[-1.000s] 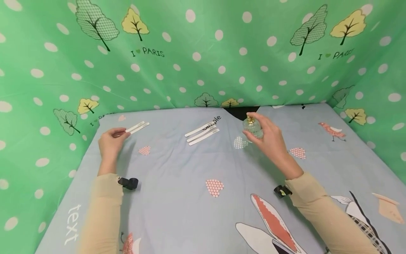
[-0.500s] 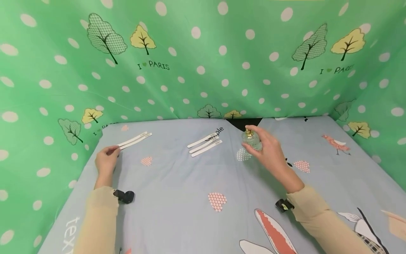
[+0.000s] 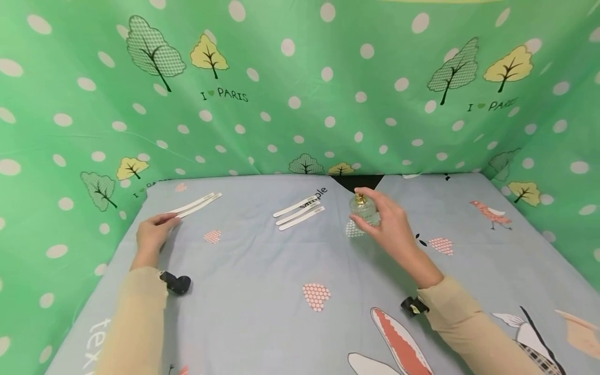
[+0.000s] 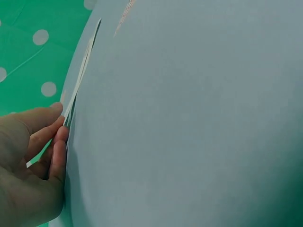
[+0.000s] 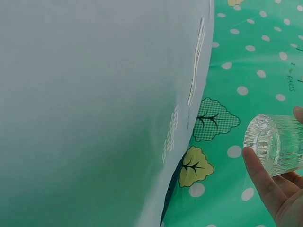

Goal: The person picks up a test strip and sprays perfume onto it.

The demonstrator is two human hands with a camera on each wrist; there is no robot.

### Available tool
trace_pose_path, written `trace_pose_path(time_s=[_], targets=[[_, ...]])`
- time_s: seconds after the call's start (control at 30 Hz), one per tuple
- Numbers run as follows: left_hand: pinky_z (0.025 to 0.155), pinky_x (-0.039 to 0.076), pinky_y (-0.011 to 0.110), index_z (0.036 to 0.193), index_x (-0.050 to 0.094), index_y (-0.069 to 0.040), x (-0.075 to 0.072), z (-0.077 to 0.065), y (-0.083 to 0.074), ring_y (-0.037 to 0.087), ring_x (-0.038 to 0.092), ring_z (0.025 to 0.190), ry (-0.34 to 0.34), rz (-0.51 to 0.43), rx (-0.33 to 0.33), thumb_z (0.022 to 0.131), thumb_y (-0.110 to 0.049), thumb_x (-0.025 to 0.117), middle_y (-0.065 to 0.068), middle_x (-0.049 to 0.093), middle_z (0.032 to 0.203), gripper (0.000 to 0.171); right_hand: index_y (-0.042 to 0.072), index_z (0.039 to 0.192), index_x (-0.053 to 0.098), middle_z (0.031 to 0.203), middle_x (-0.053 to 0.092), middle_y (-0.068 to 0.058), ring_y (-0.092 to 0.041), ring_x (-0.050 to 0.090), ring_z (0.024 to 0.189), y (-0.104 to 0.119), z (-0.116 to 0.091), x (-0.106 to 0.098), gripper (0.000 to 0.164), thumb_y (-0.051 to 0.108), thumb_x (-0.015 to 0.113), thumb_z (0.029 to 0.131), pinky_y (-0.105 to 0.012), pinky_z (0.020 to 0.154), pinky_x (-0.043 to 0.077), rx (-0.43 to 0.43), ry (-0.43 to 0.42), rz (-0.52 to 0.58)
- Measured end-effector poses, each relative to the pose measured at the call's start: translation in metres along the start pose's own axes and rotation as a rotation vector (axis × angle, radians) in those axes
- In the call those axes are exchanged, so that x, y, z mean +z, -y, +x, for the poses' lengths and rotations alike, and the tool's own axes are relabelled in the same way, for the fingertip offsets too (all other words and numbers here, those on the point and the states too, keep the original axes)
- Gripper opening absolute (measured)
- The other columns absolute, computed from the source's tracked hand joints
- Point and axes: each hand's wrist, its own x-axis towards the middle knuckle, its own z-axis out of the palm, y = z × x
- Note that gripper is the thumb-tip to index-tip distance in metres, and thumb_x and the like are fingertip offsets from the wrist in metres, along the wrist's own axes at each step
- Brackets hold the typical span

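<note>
Two long white perfume test strips (image 3: 198,205) lie side by side at the table's far left, small print at their far ends. My left hand (image 3: 154,232) pinches their near ends between thumb and fingertips; these ends are partly hidden. In the left wrist view the strips (image 4: 84,66) run away from the fingertips. My right hand (image 3: 394,224) holds a round clear glass perfume bottle (image 3: 363,208) with a gold neck upright, apparently above the table. The forefinger is at the bottle's top and the thumb near its base. The right wrist view shows the ribbed glass bottom (image 5: 262,142).
Several more white strips (image 3: 299,212) lie slanted in a group at the back middle, left of the bottle. A blue-grey printed cloth (image 3: 253,291) covers the table. Green dotted curtains (image 3: 262,78) stand behind it and at both sides.
The head view tilted up, then barely shifted. My left hand slid back along the strips toward their near ends, while the strips stayed put. The bottle moved slightly left in my right hand.
</note>
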Motion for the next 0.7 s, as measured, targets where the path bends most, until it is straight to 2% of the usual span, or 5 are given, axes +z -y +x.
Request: trace_pose_path(time_s=[0.13,0.27,0.47,0.7], targets=[[0.077,0.038,0.026,0.138,0.059,-0.006,0.001,-0.001,-0.007,0.024,0.050,0.110,-0.011,0.018,-0.010,0.098,-0.036,0.060,0.017,0.054,0.144,0.050,0.017,0.137,0.055,0.126,0.068,-0.011,-0.025,0.063,0.083,0.000,-0.003,0.000,0.061,0.020,0.082,0.083,-0.040,0.069,0.055,0.016,0.005,0.008],[0.072,0.039,0.024,0.133,0.062,-0.004,0.008,-0.002,-0.013,0.019,0.053,0.101,-0.063,0.020,-0.030,0.097,-0.031,0.062,0.018,0.058,0.139,0.045,0.017,0.137,0.055,0.129,0.067,-0.010,-0.026,0.063,0.084,0.000,-0.004,-0.002,0.060,0.020,0.082,0.083,-0.041,0.070,0.056,0.023,0.006,0.014],[0.067,0.038,0.023,0.128,0.064,-0.003,0.012,-0.001,-0.014,0.013,0.049,0.088,-0.104,0.033,-0.055,0.097,-0.024,0.065,0.016,0.064,0.122,0.038,0.017,0.137,0.055,0.128,0.067,-0.010,-0.024,0.061,0.082,0.002,-0.005,-0.004,0.059,0.019,0.081,0.084,-0.038,0.066,0.053,0.029,0.013,0.020],[0.071,0.038,0.024,0.129,0.063,-0.002,0.014,-0.003,-0.015,0.020,0.050,0.099,-0.084,0.036,-0.055,0.097,-0.022,0.065,0.017,0.059,0.133,0.038,0.018,0.137,0.055,0.128,0.066,-0.011,-0.024,0.060,0.081,0.002,-0.006,-0.008,0.060,0.019,0.081,0.084,-0.037,0.066,0.052,0.050,0.011,0.018]])
